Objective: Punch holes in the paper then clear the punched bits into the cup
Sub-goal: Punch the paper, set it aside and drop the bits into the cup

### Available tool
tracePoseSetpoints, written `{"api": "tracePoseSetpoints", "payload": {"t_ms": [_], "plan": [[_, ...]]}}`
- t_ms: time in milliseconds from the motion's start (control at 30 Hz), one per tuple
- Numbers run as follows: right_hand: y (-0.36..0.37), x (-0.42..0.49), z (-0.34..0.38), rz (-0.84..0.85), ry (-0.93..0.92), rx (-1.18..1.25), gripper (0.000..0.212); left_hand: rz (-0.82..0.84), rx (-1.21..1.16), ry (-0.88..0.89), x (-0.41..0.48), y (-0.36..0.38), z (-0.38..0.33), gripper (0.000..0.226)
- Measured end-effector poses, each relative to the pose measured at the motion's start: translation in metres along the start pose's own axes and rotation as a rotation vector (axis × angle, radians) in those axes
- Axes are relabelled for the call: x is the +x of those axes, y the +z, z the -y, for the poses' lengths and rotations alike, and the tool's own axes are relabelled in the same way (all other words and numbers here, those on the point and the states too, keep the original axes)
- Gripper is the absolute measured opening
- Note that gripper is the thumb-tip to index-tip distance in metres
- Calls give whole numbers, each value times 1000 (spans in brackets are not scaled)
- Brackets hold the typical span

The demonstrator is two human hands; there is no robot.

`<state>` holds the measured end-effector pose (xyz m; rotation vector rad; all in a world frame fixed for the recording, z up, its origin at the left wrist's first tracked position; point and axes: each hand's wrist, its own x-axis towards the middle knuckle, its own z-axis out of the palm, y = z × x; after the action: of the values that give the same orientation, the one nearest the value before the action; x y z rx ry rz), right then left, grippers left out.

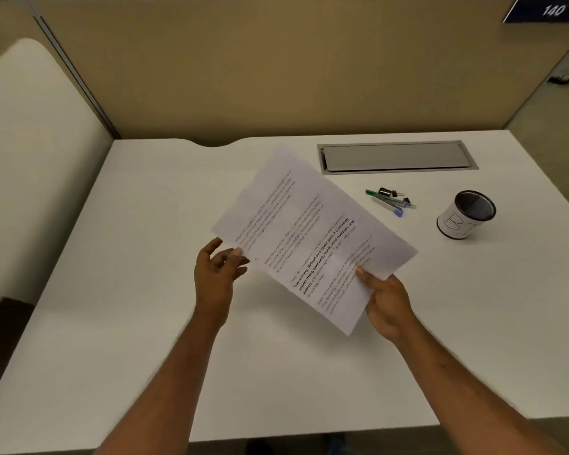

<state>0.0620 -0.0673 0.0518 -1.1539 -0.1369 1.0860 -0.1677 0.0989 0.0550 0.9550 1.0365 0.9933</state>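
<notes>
— Where is the paper [309, 224]?
— Held aslant over the white worktop [145, 323], print up. The right hand [388, 307] pinches its near edge, thumb on top. The left hand [216, 274] has its fingers [235, 252] loosely spread, tips touching the left edge.
— And the cup [463, 218]?
— Far right, upright. Its inside is dark, so I cannot tell what it holds. Pens [390, 203] and binder clips [388, 193] lie between.

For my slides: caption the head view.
Right hand grips printed paper over the desk, left hand at its edge; cup stands right.
</notes>
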Motion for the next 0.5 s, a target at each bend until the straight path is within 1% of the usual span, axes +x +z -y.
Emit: {"api": "tracePoseSetpoints", "payload": {"t_ms": [67,100,200,333,500], "plan": [[3,-1,-8,-21,45,111,41,31,-44,-96,-7,18,7,33],[4,-2,-13,-39,68,162,44,62,-29,-135,-12,26,12,30],[8,-3,-26,-88,123,261,48,158,19,-188,-31,45,28,30],[8,-6,-37,-139,176,272,45,181,24,-148,-49,57,39,31],[7,-10,-48,-137,198,256,45,102,263,-59,-51,57,47,15]]}}
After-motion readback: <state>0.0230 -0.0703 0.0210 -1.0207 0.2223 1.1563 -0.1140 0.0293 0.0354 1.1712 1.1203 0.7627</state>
